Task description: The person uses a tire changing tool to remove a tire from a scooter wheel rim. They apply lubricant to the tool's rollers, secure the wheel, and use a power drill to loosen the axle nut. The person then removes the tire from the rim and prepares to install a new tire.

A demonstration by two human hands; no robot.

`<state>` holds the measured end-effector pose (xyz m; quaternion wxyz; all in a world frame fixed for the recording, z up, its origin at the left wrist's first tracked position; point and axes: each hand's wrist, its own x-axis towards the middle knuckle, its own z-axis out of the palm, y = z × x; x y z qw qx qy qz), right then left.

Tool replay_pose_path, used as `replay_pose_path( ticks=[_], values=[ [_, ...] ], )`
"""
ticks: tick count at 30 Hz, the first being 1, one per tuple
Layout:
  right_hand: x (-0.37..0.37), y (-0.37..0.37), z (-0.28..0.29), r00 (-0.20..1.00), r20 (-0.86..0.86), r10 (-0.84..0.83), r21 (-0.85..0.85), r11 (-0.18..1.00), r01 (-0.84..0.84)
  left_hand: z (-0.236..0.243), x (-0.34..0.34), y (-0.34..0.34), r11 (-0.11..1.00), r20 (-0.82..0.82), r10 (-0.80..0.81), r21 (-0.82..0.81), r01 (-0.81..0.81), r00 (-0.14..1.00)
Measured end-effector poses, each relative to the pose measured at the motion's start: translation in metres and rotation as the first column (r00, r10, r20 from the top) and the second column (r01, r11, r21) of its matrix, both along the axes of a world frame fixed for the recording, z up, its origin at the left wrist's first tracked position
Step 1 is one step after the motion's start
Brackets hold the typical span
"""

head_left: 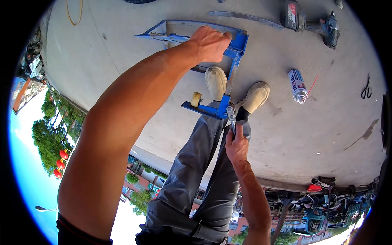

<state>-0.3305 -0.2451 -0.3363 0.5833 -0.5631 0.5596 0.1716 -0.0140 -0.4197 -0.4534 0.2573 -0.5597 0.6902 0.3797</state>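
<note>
blue metal frame (241, 41) | angular, yellowish wheel (196, 99) attached | ratchet wrench (231, 116) | silver, head at frame's near end

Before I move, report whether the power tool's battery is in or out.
In: the battery meets the handle of the power tool, no gap showing.

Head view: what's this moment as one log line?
left hand: grips blue frame | right hand: holds ratchet wrench, head by frame's wheeled end | floor: spray can, scissors, cordless tool
</note>
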Motion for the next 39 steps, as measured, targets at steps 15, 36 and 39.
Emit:
replay_pose_path(
  ticks=[15, 36, 39],
  values=[
    [-0.016, 0.040, 0.041, 0.999, 0.031, -0.044, 0.002, 0.999, 0.044, -0.002, 0.006, -0.004, 0.999, -0.023, 0.052, 0.000, -0.052, 0.998],
    [-0.105, -0.209, -0.080, 0.902, -0.053, -0.428, -0.572, 0.754, 0.324, 0.001, 0.000, 0.001, 0.997, -0.059, 0.075, -0.012, -0.076, 0.995],
    [-0.104, -0.188, -0.117, 0.941, -0.147, -0.306, -0.457, 0.865, 0.210, -0.002, -0.001, 0.000, 0.995, -0.050, 0.099, 0.010, -0.098, 0.994]
  ],
)
